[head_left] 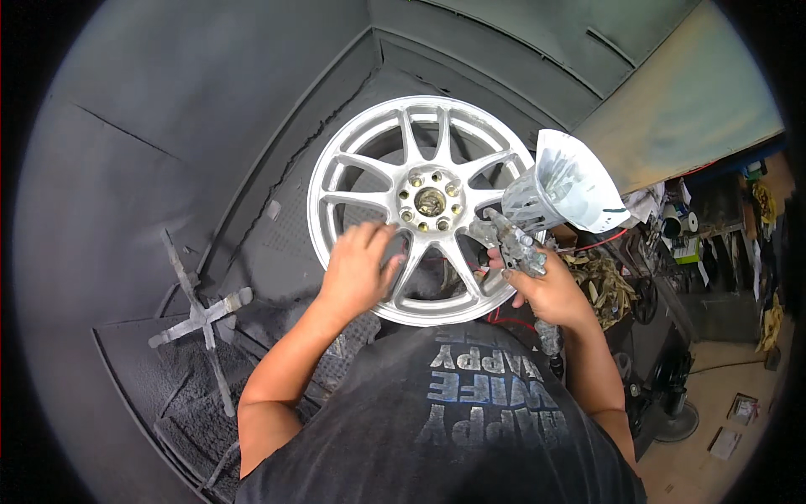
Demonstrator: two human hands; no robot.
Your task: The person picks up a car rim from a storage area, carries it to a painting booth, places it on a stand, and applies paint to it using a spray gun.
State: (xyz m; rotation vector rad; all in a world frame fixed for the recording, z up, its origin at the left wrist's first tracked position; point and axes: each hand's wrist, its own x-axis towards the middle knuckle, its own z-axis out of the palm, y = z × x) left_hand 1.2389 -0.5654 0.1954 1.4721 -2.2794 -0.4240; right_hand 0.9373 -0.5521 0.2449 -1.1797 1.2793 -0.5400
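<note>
A white-painted alloy wheel with a yellowish centre hub lies face up before me. My left hand rests at the wheel's lower left spokes, fingers apart and slightly bent, gripping nothing visible. My right hand grips a paint-crusted spray gun over the wheel's right side. On the gun sits a translucent cup, with a white, paint-streaked paper funnel at its top. A red hose runs behind the gun.
Dark booth walls surround the left and back. A cross-shaped, paint-coated stand is at left. On the right are a cluttered shelf, crumpled yellowish material and a round-based stand on the floor.
</note>
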